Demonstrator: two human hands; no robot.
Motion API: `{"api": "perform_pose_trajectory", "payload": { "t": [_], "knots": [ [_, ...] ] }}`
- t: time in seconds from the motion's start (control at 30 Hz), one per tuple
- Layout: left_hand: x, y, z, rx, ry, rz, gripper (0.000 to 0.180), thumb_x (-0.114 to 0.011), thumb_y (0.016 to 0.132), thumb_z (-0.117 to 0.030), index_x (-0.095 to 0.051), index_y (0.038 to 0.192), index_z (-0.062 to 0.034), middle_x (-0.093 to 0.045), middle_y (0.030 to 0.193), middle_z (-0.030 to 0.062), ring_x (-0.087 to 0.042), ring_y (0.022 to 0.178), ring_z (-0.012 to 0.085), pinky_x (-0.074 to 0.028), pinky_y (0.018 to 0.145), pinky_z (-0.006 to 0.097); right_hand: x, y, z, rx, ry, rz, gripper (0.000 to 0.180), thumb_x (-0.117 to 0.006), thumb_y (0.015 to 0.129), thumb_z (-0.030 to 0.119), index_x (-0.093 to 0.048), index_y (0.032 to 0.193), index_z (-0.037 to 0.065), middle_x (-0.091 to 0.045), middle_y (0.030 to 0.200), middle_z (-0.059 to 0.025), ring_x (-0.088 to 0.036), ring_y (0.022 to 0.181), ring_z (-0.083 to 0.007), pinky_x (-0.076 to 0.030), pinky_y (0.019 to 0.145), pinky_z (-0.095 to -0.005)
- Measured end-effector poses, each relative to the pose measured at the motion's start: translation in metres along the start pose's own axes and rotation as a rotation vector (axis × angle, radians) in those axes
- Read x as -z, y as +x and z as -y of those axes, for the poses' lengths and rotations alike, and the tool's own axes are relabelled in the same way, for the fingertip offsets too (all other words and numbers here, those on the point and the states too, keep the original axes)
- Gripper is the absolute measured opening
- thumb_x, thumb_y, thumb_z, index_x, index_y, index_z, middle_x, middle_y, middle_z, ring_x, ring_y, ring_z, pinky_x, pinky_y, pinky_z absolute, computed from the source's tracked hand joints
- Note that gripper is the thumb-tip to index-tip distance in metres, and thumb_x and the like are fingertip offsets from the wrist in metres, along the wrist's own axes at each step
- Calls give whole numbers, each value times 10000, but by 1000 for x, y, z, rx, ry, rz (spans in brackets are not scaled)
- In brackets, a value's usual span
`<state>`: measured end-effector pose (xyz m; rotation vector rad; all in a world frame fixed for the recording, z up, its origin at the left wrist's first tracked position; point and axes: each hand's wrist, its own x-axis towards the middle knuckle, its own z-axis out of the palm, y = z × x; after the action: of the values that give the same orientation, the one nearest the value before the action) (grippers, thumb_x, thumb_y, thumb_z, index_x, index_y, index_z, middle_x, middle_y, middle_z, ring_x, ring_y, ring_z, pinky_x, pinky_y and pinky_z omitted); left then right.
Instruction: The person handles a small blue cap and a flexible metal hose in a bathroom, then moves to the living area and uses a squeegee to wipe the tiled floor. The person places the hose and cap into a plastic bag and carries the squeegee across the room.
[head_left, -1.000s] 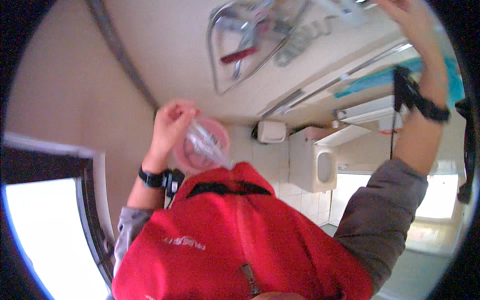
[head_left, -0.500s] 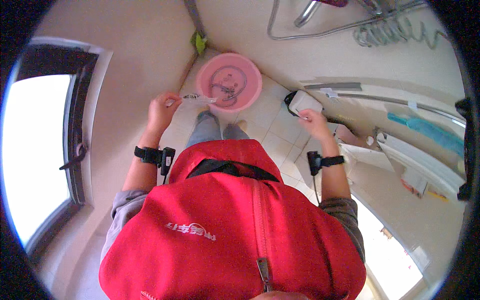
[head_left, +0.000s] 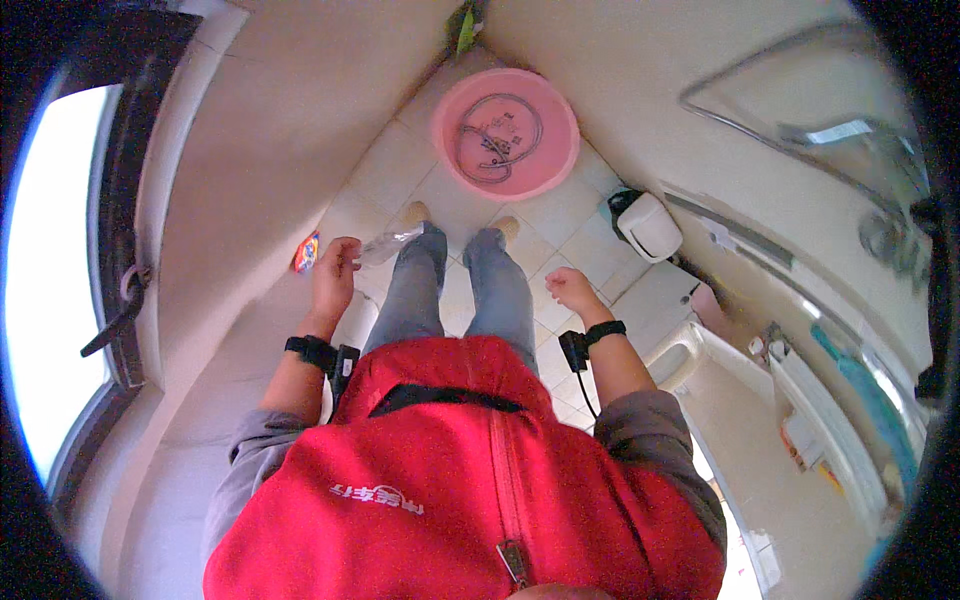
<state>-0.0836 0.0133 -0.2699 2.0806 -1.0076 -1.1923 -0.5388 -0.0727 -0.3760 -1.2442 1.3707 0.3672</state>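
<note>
Left hand: I see my left hand [head_left: 333, 277] left of centre in the frame, fingers curled around the end of a clear crumpled plastic piece [head_left: 388, 243], which sticks out to the right toward my knees.
Clear plastic piece: it sits just above and right of the left hand, held over the tiled floor [head_left: 560, 215]; I cannot tell exactly what kind of thing it is.
Right hand: my right hand [head_left: 572, 290] hangs right of centre, fingers loosely bent and holding nothing, well apart from the left hand.
Wrists: a black band [head_left: 310, 350] wraps the left wrist and another black band [head_left: 604, 331] the right, each with a small black box beside it.
Basin: a round pink basin [head_left: 505, 133] stands on the floor in the upper middle of the frame, with a coiled hose [head_left: 497, 136] lying inside it.
Legs: my legs in grey jeans [head_left: 460, 290] run down the centre between both hands.
Jacket: a red jacket [head_left: 450, 500] fills the lower frame.
Window: a bright window [head_left: 50, 270] lies along the left edge.
White box: a small white box [head_left: 650, 226] sits on the floor at the right of the basin.
</note>
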Motion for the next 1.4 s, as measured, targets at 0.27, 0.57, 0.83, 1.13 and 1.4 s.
{"api": "perform_pose_trajectory", "payload": {
  "t": [0.27, 0.57, 0.83, 1.13, 1.4],
  "knots": [
    [-26, 29, 126, 281, -290, -229, 274, -515, 894, -29, -483, 1165, -34, -569, 1103, 99, -563, 996, 169, -482, 795, 292, -54, 256, -22, -99, 251, -45, 154, -605, 824, 145, -630, 917, 26, -632, 741, -63, -606, 629, -167, -503, 553, -301],
    [-61, 51, 206, 465, -102, -264, 260, -513, 903, -35, -485, 1160, -14, -564, 1141, 122, -555, 1016, 180, -475, 798, 284, -160, 527, -68, 244, -27, -69, 368, -492, 871, 316, -607, 1069, 28, -595, 1116, -168, -556, 1028, -342, -441, 885, -395],
    [-64, 67, 187, 385, -9, -244, 238, -520, 904, -70, -507, 1137, -27, -595, 1087, 101, -570, 917, 146, -470, 749, 264, -126, 503, -34, 224, -273, -14, 326, -586, 827, 198, -581, 1111, 37, -611, 1041, -177, -582, 961, -314, -462, 826, -390],
    [-47, 55, 56, 111, -87, -23, 160, -594, 856, -106, -590, 992, -23, -637, 779, 84, -604, 708, 131, -482, 632, 269, 98, 184, 143, 462, 371, -325, 229, -497, 930, 169, -548, 1069, -6, -587, 947, -88, -555, 855, -181, -471, 761, -319],
    [-52, 83, -43, -211, 276, 256, 261, -626, 749, -227, -616, 992, -134, -655, 818, 119, -630, 790, 315, -498, 703, 413, 155, -109, 317, 558, 931, -195, 226, -530, 921, 213, -555, 1022, 12, -567, 833, -40, -546, 711, -132, -492, 622, -291]
  ]
}}
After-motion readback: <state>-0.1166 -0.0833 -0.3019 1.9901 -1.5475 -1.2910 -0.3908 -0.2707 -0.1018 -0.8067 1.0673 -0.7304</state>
